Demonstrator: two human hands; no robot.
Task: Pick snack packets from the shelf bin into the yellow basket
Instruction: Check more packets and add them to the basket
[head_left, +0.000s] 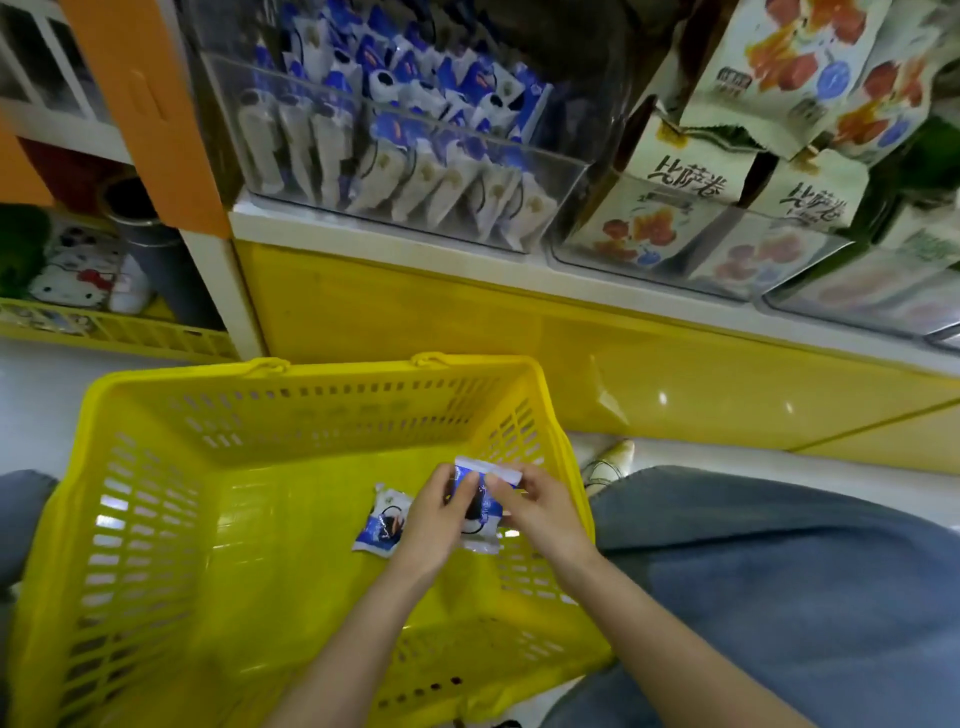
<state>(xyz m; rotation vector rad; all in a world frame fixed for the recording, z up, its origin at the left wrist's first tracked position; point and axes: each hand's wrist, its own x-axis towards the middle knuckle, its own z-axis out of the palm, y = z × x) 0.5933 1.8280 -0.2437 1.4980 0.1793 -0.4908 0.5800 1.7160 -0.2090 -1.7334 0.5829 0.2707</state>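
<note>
Yellow latticed plastic forms the basket, which sits on the floor between the person's knees. The task looks barely begun. One loose packet lies flat on the basket floor. A held packet hangs just above that floor at the loose one's 3 o'clock, near the basket's right wall.

Both hands are on the held packet. The left hand pinches its left edge with curled fingers. The right hand pinches the right edge and top seal between thumb and fingertips. It has not yet been let go.

At 12 o'clock from the basket, up on the shelf, the clear bin is packed with many more of the same packets standing in rows. Most of the picking therefore seems left to do.

The packets are small, flat pillow pouches in blue and white. Each has a dark round biscuit printed on it and crimped white seals at the ends. The film looks glossy and light, and is probably slippery to hold.
</note>
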